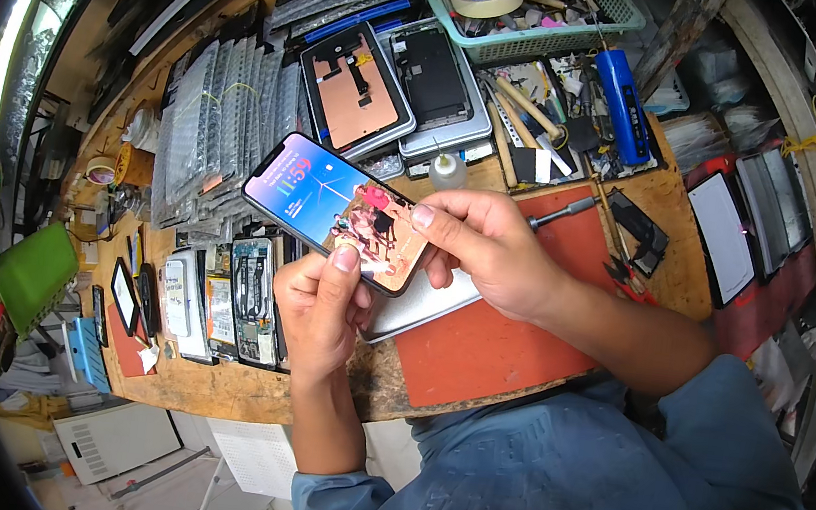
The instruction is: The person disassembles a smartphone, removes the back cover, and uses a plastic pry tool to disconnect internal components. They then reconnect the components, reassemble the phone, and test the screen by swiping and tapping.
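A smartphone [320, 185] with a lit lock screen is tilted in the air over the workbench, its lower end toward me. My left hand [319, 310] is closed around its near lower edge, the thumb lying on the glass. On the lower right corner my right hand [489, 249] pinches the phone, thumb on top and fingers curled beneath. Under the hands, a flat silver-white panel [437, 311] rests partly on a red mat [477, 354]; the hands hide some of it. Just past my right hand lies a grey-handled screwdriver [566, 213].
Bubble-wrapped parts [217, 122] stand in rows at the back left, beside opened tablets [358, 88]. A green basket [532, 48] of oddments sits at the far edge. A blue power screwdriver [624, 108], pliers [630, 280] and a small bottle [448, 172] lie or stand around. Opened phones [252, 298] line the left.
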`<state>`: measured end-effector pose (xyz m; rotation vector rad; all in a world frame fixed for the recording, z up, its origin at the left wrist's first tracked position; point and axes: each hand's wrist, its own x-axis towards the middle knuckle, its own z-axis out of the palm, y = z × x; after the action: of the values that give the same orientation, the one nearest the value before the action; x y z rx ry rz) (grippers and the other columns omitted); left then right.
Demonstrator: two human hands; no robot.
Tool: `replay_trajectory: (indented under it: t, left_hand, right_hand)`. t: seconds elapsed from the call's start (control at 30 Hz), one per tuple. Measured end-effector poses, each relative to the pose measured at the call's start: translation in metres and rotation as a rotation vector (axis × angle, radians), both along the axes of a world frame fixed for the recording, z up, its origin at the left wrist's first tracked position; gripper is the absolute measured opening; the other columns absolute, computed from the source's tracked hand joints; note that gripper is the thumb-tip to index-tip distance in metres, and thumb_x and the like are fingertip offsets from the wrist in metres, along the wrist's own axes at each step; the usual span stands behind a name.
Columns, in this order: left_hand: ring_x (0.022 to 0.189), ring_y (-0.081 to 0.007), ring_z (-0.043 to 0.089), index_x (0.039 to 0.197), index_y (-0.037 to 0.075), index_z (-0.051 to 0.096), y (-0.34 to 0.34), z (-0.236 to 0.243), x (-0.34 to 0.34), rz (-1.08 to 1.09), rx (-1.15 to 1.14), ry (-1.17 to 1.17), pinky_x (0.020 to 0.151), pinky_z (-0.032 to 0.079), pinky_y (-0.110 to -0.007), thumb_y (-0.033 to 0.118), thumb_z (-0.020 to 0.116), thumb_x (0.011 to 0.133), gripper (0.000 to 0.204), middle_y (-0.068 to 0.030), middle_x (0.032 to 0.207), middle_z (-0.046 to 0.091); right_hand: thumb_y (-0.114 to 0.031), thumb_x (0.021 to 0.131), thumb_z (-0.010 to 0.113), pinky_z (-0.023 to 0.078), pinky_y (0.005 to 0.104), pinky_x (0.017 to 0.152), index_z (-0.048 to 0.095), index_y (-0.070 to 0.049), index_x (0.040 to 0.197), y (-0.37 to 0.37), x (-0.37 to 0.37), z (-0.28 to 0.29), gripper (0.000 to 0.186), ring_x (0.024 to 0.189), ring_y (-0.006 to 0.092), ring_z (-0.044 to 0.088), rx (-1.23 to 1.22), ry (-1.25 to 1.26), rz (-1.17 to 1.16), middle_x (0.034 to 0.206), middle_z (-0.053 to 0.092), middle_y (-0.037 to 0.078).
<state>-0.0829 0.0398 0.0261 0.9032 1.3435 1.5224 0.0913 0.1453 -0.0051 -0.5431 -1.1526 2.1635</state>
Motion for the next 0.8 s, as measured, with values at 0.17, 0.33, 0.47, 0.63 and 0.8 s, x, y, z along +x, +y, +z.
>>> replay_trajectory:
  t: [0.17, 0.33, 0.47, 0.63, 0.8]
  left_hand:
    - [0.046, -0.0076, 0.048, 0.071, 0.003, 0.06, -0.001, -0.004, 0.001, -0.009, 0.045, -0.094, 0.042, 0.039, -0.025, 0.026, 0.065, 0.107, 0.043, -0.0046, 0.061, 0.06]
    - [0.05, -0.007, 0.052, 0.076, 0.001, 0.069, -0.002, 0.002, 0.005, -0.059, 0.012, -0.02, 0.045, 0.04, -0.023, 0.021, 0.069, 0.105, 0.035, -0.0042, 0.065, 0.064]
    - [0.05, -0.0064, 0.052, 0.075, 0.001, 0.069, -0.003, 0.0, 0.005, -0.049, 0.017, -0.027, 0.045, 0.039, -0.023, 0.021, 0.069, 0.105, 0.036, -0.0045, 0.066, 0.065]
    - [0.05, -0.006, 0.051, 0.075, 0.001, 0.067, -0.002, 0.003, 0.008, -0.05, -0.018, 0.025, 0.046, 0.039, -0.023, 0.026, 0.067, 0.107, 0.041, -0.0042, 0.066, 0.064]
    - [0.055, -0.0066, 0.054, 0.081, 0.0, 0.068, -0.004, -0.009, 0.006, -0.12, 0.122, -0.126, 0.05, 0.045, -0.026, 0.027, 0.069, 0.106, 0.037, -0.003, 0.067, 0.064]
  right_hand:
    - [-0.028, 0.112, 0.058, 0.05, 0.0206, 0.062, 0.07, -0.002, 0.105, 0.001, 0.001, 0.0, 0.029, 0.067, 0.005, 0.062, -0.075, 0.055, 0.014, 0.086, 0.07, 0.001]
    - [-0.026, 0.112, 0.057, 0.05, 0.0204, 0.063, 0.07, -0.001, 0.106, 0.0, 0.0, 0.0, 0.028, 0.069, 0.0049, 0.062, -0.062, 0.059, 0.017, 0.088, 0.07, 0.001]
    - [-0.026, 0.112, 0.057, 0.051, 0.0206, 0.063, 0.07, -0.001, 0.107, 0.001, -0.001, -0.003, 0.029, 0.069, 0.0048, 0.062, -0.019, 0.045, 0.013, 0.088, 0.07, 0.001]
    - [-0.028, 0.112, 0.059, 0.052, 0.0206, 0.065, 0.07, 0.0, 0.111, 0.002, 0.0, -0.003, 0.03, 0.07, 0.0048, 0.062, -0.057, 0.078, 0.015, 0.09, 0.071, 0.002]
    - [-0.029, 0.112, 0.059, 0.052, 0.0202, 0.066, 0.07, 0.0, 0.114, 0.001, 0.0, -0.004, 0.031, 0.07, 0.0044, 0.062, -0.089, 0.102, 0.011, 0.091, 0.071, 0.002]
